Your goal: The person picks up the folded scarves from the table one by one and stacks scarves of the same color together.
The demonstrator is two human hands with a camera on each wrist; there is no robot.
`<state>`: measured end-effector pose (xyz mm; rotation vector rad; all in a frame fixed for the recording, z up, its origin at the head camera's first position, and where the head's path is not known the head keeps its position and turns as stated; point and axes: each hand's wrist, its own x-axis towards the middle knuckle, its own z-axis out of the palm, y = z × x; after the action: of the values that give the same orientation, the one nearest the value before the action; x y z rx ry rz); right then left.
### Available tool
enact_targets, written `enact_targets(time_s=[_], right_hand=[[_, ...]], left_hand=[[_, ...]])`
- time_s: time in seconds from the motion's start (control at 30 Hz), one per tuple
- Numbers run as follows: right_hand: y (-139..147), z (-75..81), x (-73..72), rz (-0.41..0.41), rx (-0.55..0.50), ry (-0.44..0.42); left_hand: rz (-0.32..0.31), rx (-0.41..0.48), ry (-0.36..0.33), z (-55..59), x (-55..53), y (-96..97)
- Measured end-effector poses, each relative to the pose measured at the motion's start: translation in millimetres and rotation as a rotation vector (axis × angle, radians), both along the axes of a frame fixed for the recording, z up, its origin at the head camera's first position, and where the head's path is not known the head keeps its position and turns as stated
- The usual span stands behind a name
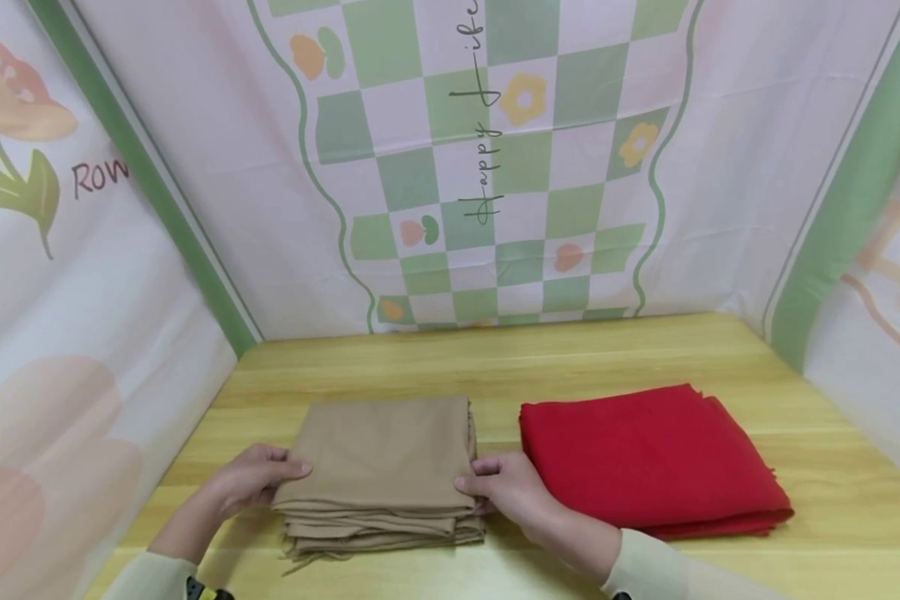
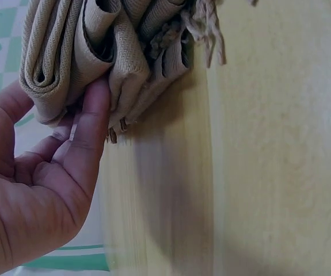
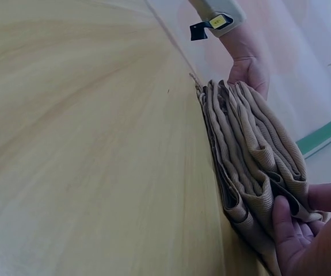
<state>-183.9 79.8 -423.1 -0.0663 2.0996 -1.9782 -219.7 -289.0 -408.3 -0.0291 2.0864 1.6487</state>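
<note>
A folded tan cloth (image 1: pixel 390 450), several layers thick with fringe at its near left corner, lies on the wooden table. My left hand (image 1: pixel 258 477) grips its left edge, thumb on top. In the left wrist view, fingers of that hand (image 2: pixel 56 167) reach in among the layers. On the opposite edge, my right hand (image 1: pixel 510 492) pinches the upper layers, its thumb on the top face. The right wrist view shows the right hand (image 3: pixel 312 230) with a finger tucked between folds of the cloth (image 3: pixel 251 149). The lower layers rest on the table.
A folded red cloth (image 1: pixel 652 462) lies on the table to the right, close beside my right forearm. The wooden table (image 1: pixel 495 354) runs back to a printed fabric backdrop (image 1: pixel 487 167). Fabric walls also stand at the left and right.
</note>
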Motion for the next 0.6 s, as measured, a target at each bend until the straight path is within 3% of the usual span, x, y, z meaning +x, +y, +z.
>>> enact_targets(time_s=[0.33, 0.6], right_hand=[[1.9, -0.7, 1.4, 0.038, 0.0, -0.012], [6.6, 3.5, 1.7, 0.081, 0.032, -0.039]], left_hand=[[-0.017, 0.007, -0.009, 0.3, -0.3, -1.0], [-0.032, -0.028, -0.011, 7.1, 0.6, 1.3]])
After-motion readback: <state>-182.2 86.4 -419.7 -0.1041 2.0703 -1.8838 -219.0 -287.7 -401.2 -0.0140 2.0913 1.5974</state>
